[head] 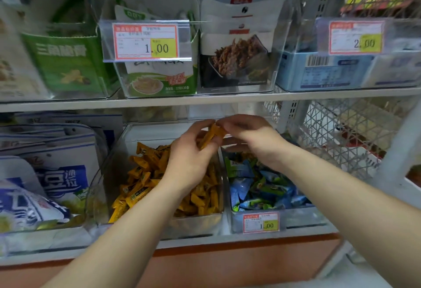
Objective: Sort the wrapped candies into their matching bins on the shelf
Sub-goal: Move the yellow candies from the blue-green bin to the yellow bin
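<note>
A clear bin [107,164] on the lower shelf holds several yellow wrapped candies [141,173]. To its right a second clear bin [303,216] holds blue and green wrapped candies [264,185]. My left hand [191,153] hovers over the back of the yellow bin and grips a small bunch of yellow candies [210,137]. My right hand [248,135] reaches in from the right, above the blue bin, and pinches the upper end of one of those yellow candies. The two hands meet over the wall between the bins.
A price tag [261,223] hangs on the blue bin's front. Blue and white snack bags [57,173] fill the bin on the left. The upper shelf [205,99] carries clear bins of packaged snacks with price tags. A white mesh basket [341,137] stands at the right.
</note>
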{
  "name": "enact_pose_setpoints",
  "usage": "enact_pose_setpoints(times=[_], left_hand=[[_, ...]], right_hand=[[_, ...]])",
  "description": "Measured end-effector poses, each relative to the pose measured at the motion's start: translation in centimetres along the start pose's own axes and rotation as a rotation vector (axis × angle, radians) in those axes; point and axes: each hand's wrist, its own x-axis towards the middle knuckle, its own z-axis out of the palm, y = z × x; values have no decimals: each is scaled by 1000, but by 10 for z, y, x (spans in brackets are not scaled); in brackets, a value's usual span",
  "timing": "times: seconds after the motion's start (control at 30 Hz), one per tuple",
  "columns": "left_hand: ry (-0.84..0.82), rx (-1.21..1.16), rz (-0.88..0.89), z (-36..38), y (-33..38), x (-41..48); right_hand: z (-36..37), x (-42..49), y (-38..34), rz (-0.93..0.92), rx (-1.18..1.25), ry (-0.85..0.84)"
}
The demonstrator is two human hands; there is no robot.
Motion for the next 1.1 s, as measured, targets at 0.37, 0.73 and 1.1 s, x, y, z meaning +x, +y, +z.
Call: enact_pose_setpoints(times=[0.37, 0.73, 1.1], left_hand=[[-293, 392, -41, 12, -19, -2], [-259, 487, 97, 32, -43, -24], [-246, 473, 107, 32, -41, -27]], right_hand=[[-91, 81, 59, 288, -1060, -179], [-76, 107, 115, 574, -1389, -405], [-65, 109, 135, 432, -1423, -417]])
